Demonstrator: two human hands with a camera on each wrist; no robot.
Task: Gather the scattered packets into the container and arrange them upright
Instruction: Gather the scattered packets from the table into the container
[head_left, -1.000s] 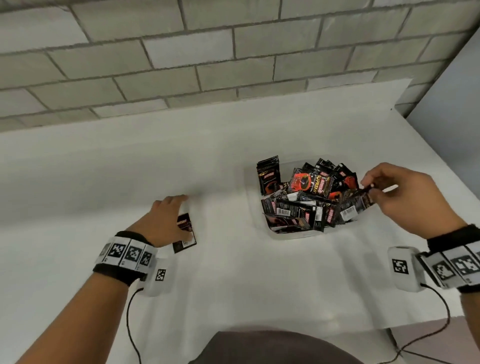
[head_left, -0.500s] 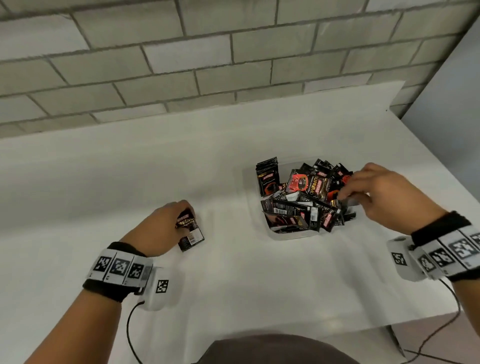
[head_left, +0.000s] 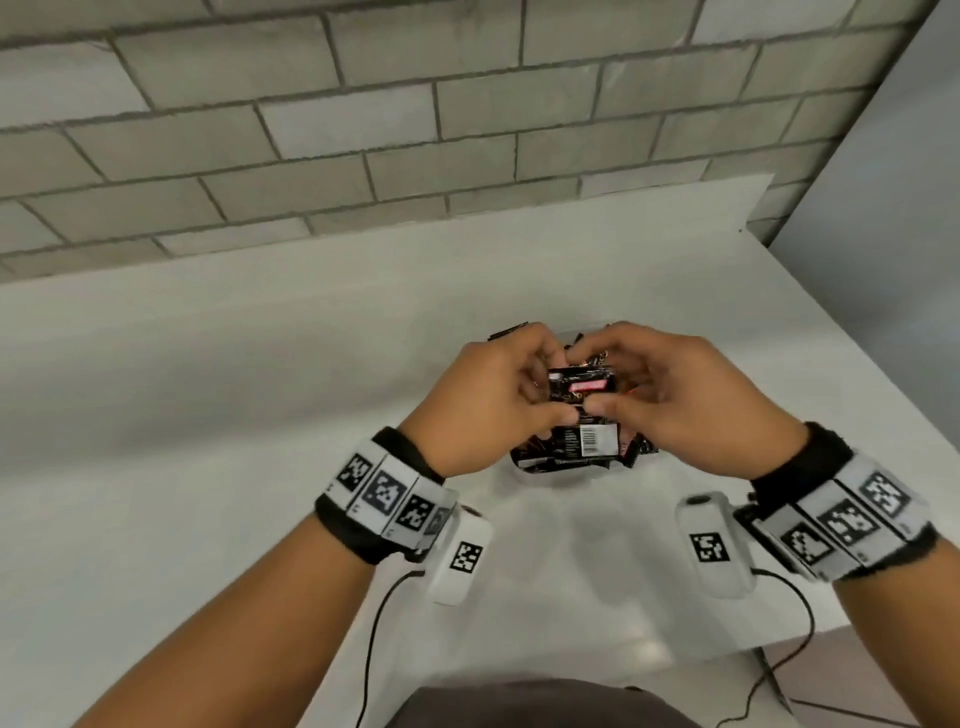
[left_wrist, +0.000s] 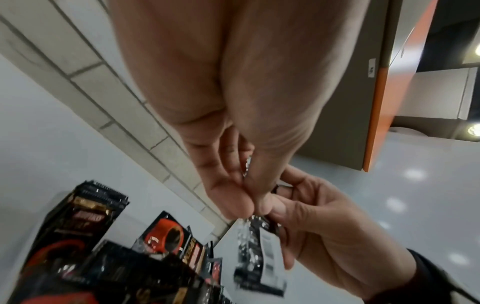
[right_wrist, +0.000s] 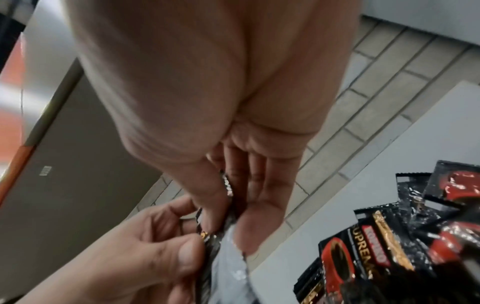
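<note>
Both hands are found working over the container (head_left: 524, 470), which sits on the white table (head_left: 208, 415) toward the far right, in front of the block wall (head_left: 363, 130). One black packet (head_left: 582, 387) is held between them above the pile of packets (head_left: 576, 447) already lying in the container; a barcoded packet is seen flat on top of that pile. The step in hand is judged to be the squaring-up of the held packet before it is stood on end. It is best done with the packet turned so that a short edge faces down, then lowered into a gap at the container's left wall, where one packet (left_wrist: 75, 222) is already seen standing; the loose pile should be held back so that the new packet is not tipped over. The left hand (head_left: 488, 395) is closed in a pinch, thumb against fingertips (left_wrist: 233, 205), on the packet's left edge. The right hand (head_left: 691, 395) is likewise curled, thumb and forefinger nipping the right edge, as is confirmed in the right wrist view (right_wrist: 221, 205). Neither hand is slack. Whether further packets lie loose on the table cannot be told, since the hands hide much of the area.
</note>
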